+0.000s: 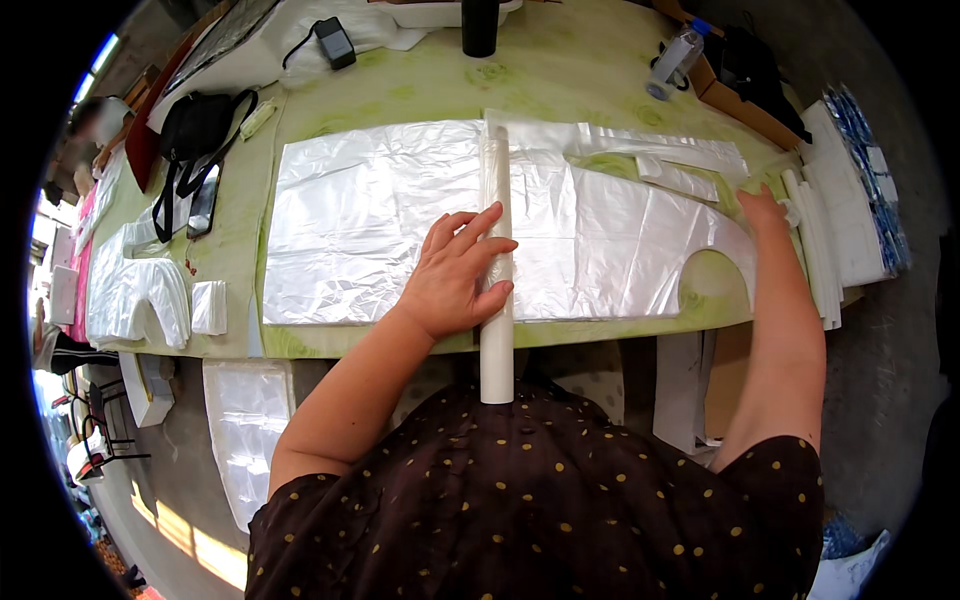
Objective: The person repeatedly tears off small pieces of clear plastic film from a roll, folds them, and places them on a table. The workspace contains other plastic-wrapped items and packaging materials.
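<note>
A long white roll (497, 350) lies across a stack of shiny, translucent plastic sheets (370, 220), its near end jutting past the table edge toward my body. My left hand (455, 275) lies on this roll, fingers spread over it and thumb against its near part. To the right, the plastic has a cut-out curve and a sleeveless, apron-like outline. My right hand (764, 210) reaches to the right end of that plastic, fingers apart and nothing visible in them. Close by it are a narrow folded plastic strip (680, 180) and several slim white rolls (815, 250).
A black bag (195, 125), a phone (203, 205) and folded plastic pieces (140, 295) are on the left. At the back stand a black cup (479, 28) and a water bottle (677, 62) beside a cardboard box (745, 105). Another person (105, 125) is at far left.
</note>
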`<state>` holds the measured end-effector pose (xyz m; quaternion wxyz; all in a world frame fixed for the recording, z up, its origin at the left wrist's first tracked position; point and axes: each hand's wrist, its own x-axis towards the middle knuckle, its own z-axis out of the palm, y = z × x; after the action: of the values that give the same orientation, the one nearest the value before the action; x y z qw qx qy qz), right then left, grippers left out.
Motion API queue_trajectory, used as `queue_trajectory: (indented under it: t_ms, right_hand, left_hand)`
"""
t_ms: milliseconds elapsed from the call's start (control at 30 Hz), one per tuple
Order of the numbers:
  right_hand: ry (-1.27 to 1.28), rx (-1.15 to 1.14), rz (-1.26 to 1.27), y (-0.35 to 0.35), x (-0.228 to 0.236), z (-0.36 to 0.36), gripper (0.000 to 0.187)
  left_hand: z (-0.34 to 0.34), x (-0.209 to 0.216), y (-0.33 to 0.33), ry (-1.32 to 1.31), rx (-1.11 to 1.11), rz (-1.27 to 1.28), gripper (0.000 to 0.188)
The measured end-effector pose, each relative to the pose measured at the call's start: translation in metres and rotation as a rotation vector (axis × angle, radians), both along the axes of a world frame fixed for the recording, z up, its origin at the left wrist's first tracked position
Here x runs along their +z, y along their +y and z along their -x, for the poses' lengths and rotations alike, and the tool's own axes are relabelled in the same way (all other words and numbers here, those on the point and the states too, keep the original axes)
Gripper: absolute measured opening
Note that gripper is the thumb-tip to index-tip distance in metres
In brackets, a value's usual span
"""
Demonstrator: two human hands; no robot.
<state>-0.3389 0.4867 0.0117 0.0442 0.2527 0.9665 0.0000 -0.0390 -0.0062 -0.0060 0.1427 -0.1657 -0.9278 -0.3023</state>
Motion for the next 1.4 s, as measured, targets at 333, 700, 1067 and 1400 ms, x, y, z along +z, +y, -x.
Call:
queue_trajectory:
  t_ms: [333, 700, 1067, 1400]
  right_hand:
    - [0.213, 0.909, 0.448, -0.214, -0.006, -0.160, 0.067]
    - [0.359, 0.928, 0.303, -0.317, -0.013, -0.119, 0.064]
    - [0.440, 1.591, 0.775, -0.326, 0.015, -0.303, 0.031]
    - [0.549, 1.411, 1.077, -0.301, -0.016, -0.329, 0.031]
  left_hand:
    - [-0.005, -0.004, -0.004, 0.007, 0.015, -0.023, 0.046]
    - [0.001, -0.008, -0.002, 0.053, -0.002, -0.068, 0.045]
    - [-0.062, -0.022, -0.028, 0.097, 0.071, -0.019, 0.045]
    - [-0.053, 0.025, -0.034, 0.344, 0.255, -0.121, 0.039]
